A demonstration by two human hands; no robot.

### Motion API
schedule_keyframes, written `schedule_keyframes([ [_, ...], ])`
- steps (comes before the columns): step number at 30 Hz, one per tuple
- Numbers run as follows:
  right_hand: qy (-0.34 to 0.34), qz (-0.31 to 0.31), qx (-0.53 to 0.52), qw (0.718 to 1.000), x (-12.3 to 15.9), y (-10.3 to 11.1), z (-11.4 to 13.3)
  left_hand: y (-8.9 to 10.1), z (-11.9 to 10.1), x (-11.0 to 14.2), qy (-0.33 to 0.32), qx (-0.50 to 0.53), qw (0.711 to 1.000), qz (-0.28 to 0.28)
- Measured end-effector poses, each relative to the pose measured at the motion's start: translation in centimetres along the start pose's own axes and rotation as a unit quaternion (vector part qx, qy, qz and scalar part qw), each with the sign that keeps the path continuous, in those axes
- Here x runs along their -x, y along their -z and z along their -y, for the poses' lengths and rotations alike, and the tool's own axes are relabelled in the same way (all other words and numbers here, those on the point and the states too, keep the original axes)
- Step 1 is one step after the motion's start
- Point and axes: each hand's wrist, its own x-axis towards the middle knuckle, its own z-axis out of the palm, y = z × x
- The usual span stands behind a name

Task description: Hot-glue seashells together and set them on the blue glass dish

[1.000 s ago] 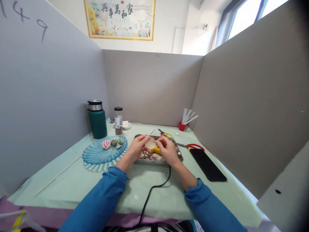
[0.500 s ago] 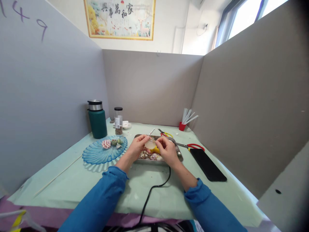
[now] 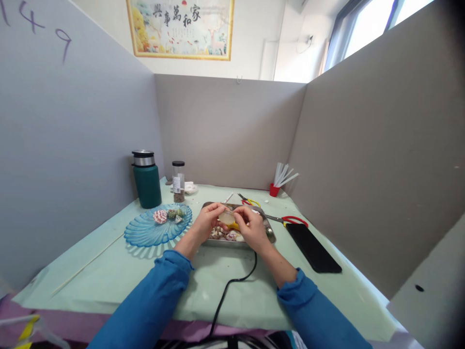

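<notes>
My left hand and my right hand meet over a metal tray with several small shells in it. Between their fingertips is a pale, rounded shell, pinched from both sides. Just under it shows a yellow tool whose black cord runs toward me; my right hand covers most of it. To the left a blue glass plate carries a few shells.
A green flask and a small jar stand at the back left. Red-handled scissors, a black phone and a red cup of white sticks lie to the right. Grey partition walls enclose the table.
My right fingers have shifted a little left onto the pale shell. The hands otherwise stay over the tray.
</notes>
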Motion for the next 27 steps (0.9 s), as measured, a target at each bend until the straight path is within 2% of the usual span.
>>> schedule_keyframes([
  [7, -0.011, -0.017, 0.005, 1.0, -0.2, -0.1, -0.2, -0.1, 0.1, -0.1, -0.003, -0.012, 1.0, -0.01],
  [14, -0.052, -0.03, -0.002, 0.998, -0.3, -0.2, -0.9, -0.3, 0.4, -0.2, 0.003, -0.034, 0.999, -0.025],
  [18, -0.055, 0.006, 0.018, 0.998, -0.7, 0.1, -1.2, 0.1, 0.8, -0.6, 0.01, -0.031, 0.996, -0.081],
  [23, -0.064, 0.048, 0.162, 0.983, -1.1, 1.0, -2.0, 0.8, 0.6, -1.0, -0.003, -0.009, 0.982, -0.188],
  [27, -0.093, 0.104, 0.211, 0.967, -0.3, 1.4, -3.4, 1.0, 0.4, -1.3, -0.009, -0.001, 0.975, -0.223],
])
